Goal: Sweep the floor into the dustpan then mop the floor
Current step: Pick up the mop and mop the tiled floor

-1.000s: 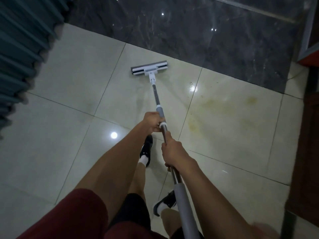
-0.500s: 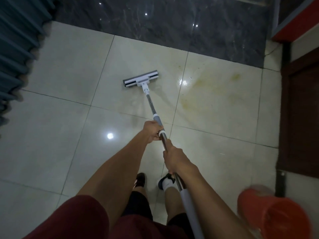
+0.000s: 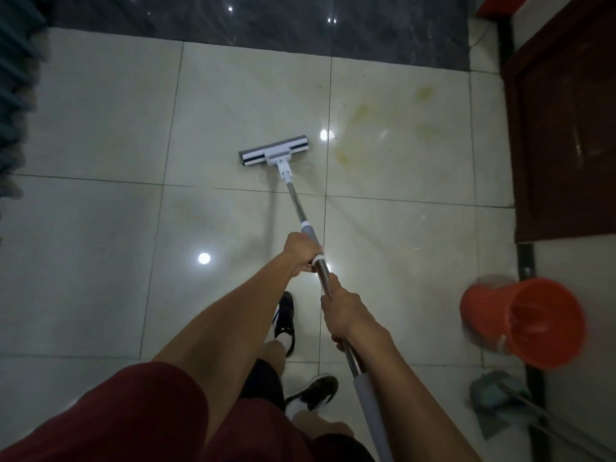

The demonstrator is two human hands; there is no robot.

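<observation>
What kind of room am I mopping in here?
Probably an indoor entryway or hall in a home: glossy cream floor tiles bordered by dark marble-look tiles, a dark reddish-brown wooden door on the right, and an orange plastic bucket beside it.

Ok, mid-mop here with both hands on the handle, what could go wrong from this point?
The orange bucket stands close to the right of the right hand; a wide swing of the mop handle could likely knock it. The yellowish stain lies right of the mop head, so straight strokes may miss it. The tiles look glossy, possibly wet, near the shoes: a slip risk.
</observation>
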